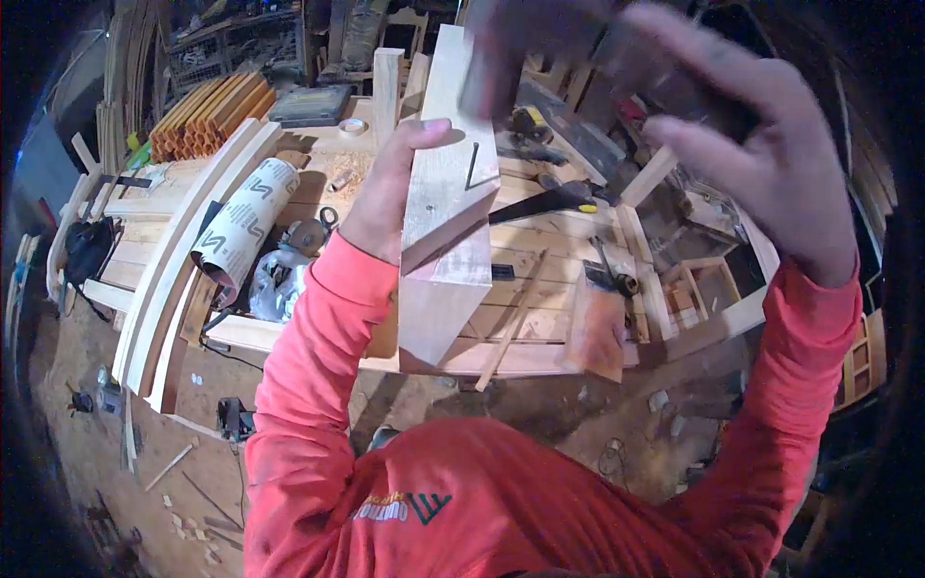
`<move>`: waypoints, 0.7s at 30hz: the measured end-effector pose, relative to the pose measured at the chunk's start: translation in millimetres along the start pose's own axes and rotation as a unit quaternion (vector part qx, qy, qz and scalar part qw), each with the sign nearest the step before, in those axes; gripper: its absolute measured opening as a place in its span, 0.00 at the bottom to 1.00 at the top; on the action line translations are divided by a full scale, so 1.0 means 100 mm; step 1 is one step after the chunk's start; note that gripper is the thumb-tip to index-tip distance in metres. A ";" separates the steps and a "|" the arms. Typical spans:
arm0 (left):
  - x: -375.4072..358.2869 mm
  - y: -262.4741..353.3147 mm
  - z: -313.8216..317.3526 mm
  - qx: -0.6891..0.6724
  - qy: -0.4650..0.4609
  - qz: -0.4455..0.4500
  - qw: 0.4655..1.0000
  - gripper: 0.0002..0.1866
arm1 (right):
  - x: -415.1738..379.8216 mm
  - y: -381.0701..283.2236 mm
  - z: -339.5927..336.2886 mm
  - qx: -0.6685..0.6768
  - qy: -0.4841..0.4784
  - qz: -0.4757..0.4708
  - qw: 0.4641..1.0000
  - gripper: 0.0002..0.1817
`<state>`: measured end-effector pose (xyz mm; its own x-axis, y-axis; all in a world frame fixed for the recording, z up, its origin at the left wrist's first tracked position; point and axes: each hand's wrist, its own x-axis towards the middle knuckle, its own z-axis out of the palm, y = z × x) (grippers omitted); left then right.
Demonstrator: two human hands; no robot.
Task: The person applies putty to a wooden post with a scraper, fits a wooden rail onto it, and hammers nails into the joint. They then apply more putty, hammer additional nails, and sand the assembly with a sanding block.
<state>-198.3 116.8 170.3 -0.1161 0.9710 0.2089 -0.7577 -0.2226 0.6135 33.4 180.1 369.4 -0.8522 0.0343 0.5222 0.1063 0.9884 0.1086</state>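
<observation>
My left hand [393, 188] is wrapped round a thick pale wooden beam [443, 217], its thumb lying on the upper face. A nail [472, 166] stands partly out of that face, throwing a thin shadow, and an angled joint crosses the beam lower down. Raised at the upper right, my right hand [771, 144] is closed round a dark blocky tool [540, 48], smeared by motion. The tool's near end overlaps the beam's top edge, above the nail; its exact kind cannot be made out. Behind the beam lies a handsaw [540, 202] with a dark blade.
A slatted wooden workbench [520, 299] spreads beneath. On its left are a printed roll [252, 217], a plastic bag [277, 284], curved wooden rails [183, 260] and stacked orange-toned pieces [212, 116]. A thin stick [513, 318] and a brownish sheet [595, 332] lie near the front edge.
</observation>
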 end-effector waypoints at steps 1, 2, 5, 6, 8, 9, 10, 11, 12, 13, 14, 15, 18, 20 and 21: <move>0.00 0.01 0.05 -0.003 0.013 0.005 1.000 0.23 | 0.00 0.02 -0.04 -0.053 0.040 -0.002 0.998 0.29; -0.01 0.01 0.06 -0.007 0.030 0.006 1.000 0.23 | 0.00 0.04 -0.08 -0.104 0.081 0.000 0.991 0.29; -0.03 0.01 0.05 -0.016 0.019 0.007 1.000 0.22 | 0.09 0.01 -0.19 -0.237 0.017 0.066 0.969 0.29; -0.02 0.01 0.07 -0.020 0.017 0.008 1.000 0.22 | 0.11 0.00 -0.23 -0.282 -0.003 0.088 0.955 0.29; -0.01 0.01 0.04 -0.008 0.012 0.006 1.000 0.23 | 0.11 0.01 -0.19 -0.271 -0.071 0.070 0.957 0.29; -0.02 0.01 0.03 -0.001 0.010 0.006 1.000 0.23 | 0.10 0.02 -0.12 -0.210 -0.124 0.036 0.969 0.29; -0.02 0.03 0.02 0.004 0.000 0.007 1.000 0.23 | 0.06 0.06 0.05 -0.043 -0.200 -0.061 0.977 0.30; -0.01 0.06 0.02 0.010 -0.013 0.007 1.000 0.23 | 0.05 0.10 0.08 -0.035 -0.128 -0.068 0.989 0.31; -0.02 0.03 0.03 0.010 -0.023 -0.002 1.000 0.24 | 0.01 0.15 0.09 -0.024 -0.060 -0.066 0.996 0.32; -0.03 0.01 0.10 -0.007 0.003 0.009 1.000 0.24 | -0.01 0.18 0.03 -0.059 0.006 -0.035 0.998 0.30; -0.01 0.04 0.09 0.003 -0.003 0.013 1.000 0.23 | -0.02 0.22 -0.03 -0.089 0.072 0.000 0.993 0.27; -0.04 0.02 0.07 0.009 -0.002 0.008 1.000 0.23 | -0.03 0.26 -0.09 -0.112 0.134 0.038 0.984 0.25; -0.01 -0.02 0.02 -0.009 -0.005 0.005 1.000 0.22 | 0.03 0.17 -0.50 -0.074 0.125 0.215 0.966 0.22; 0.02 -0.03 0.00 -0.014 -0.008 0.028 0.999 0.23 | -0.08 0.05 -0.28 -0.102 0.189 0.188 0.958 0.19; 0.00 -0.01 0.01 -0.019 -0.016 0.012 1.000 0.23 | -0.13 -0.01 -0.17 -0.117 0.221 0.175 0.952 0.19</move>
<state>-196.7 117.2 170.6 -0.1149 0.9620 0.2477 -0.7784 -0.2421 0.5792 53.1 175.8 376.2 -0.4510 0.2383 0.8601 0.4996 0.8660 0.0220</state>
